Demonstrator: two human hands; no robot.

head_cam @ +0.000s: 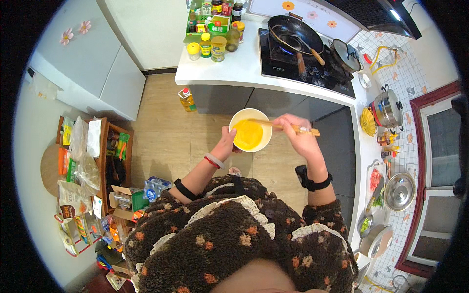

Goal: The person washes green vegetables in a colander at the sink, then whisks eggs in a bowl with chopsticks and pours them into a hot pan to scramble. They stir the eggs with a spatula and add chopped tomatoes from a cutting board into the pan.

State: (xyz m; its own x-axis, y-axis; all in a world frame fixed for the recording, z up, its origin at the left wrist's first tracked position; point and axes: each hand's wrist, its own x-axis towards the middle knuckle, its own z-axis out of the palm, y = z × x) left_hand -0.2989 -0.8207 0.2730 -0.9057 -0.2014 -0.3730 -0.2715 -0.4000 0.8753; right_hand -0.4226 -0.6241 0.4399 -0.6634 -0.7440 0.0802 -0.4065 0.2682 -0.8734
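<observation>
My left hand [226, 142] grips the side of a white bowl [268, 141], its thumb on the rim and its other fingers mostly hidden beneath. Beaten egg [249, 135], bright yellow, lies in the bowl. Wooden chopsticks [264, 122] are held in my right hand [295, 132], right of the bowl, and their blurred tips reach into the egg. Beyond the bowl, a black wok [282, 27] stands on the black cooktop [271, 67], a blue flame showing under it. A spatula with a wooden handle [317, 56] rests in the wok.
Seasoning jars [218, 49] stand on the white counter [227, 75]. A lidded pot [344, 55] sits right of the wok. Along the right counter are a steamer pot [389, 108], a tray with cut food and a knife [377, 183], and a steel lid [400, 192]. An oil bottle [188, 100] stands on the floor.
</observation>
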